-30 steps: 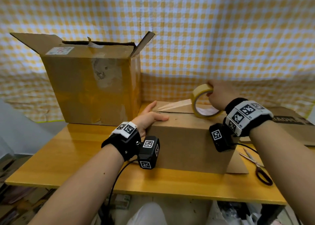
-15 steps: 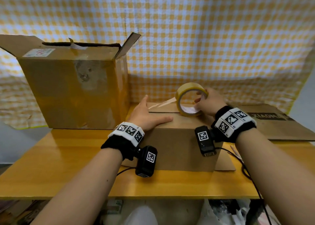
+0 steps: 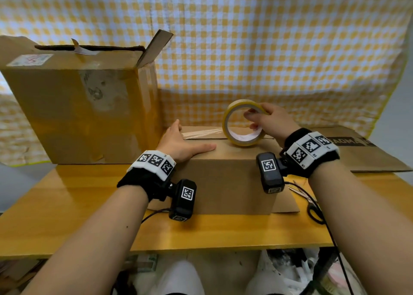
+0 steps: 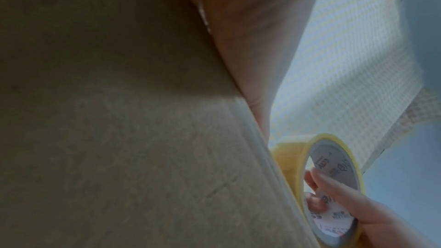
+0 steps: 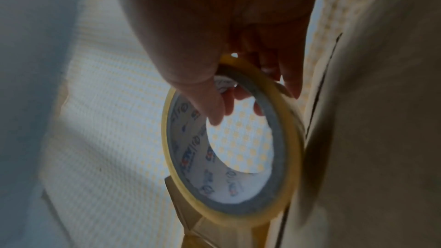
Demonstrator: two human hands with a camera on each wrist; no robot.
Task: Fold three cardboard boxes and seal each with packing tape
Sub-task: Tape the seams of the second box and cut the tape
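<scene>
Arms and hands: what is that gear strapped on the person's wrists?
Both forearms are bare, no sleeves. Each wrist wears a black fabric cuff topped by a white band of square black-and-white coded markers. A small black camera block with its own marker hangs under the left wrist, another under the right; thin black cables trail from them.

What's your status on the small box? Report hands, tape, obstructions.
Left hand flat on small box, pinning tape end. Right hand grips tape roll on the box's top seam. Scissors at right, not in the way.
</scene>
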